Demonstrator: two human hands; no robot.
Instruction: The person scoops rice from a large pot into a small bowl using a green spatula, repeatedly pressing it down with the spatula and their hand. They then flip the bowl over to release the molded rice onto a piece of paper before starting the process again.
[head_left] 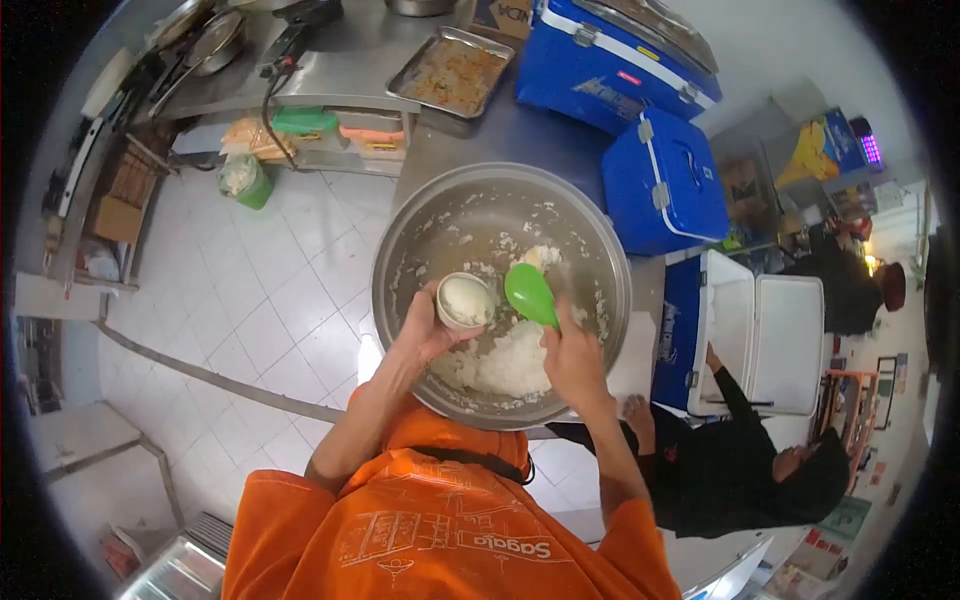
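Blue coolers [628,190] crowd near the pot [400,230]; hands [577,360] grip a filled cup [464,300] and green paddle [529,292].

Looks bright and white in most places. Glows purple at a small light [872,150] and yellow at a lamp [872,265], far to the right. Shines very white on the floor [285,290] beside the pot [412,215]. Bends straight lines near the edges. Goes black in the corners. Gets fuzzy far off.

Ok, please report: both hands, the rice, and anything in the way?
Left hand holding filled cup. Right hand gripping green paddle. Loose rice in big pot. Nothing visibly in the way.
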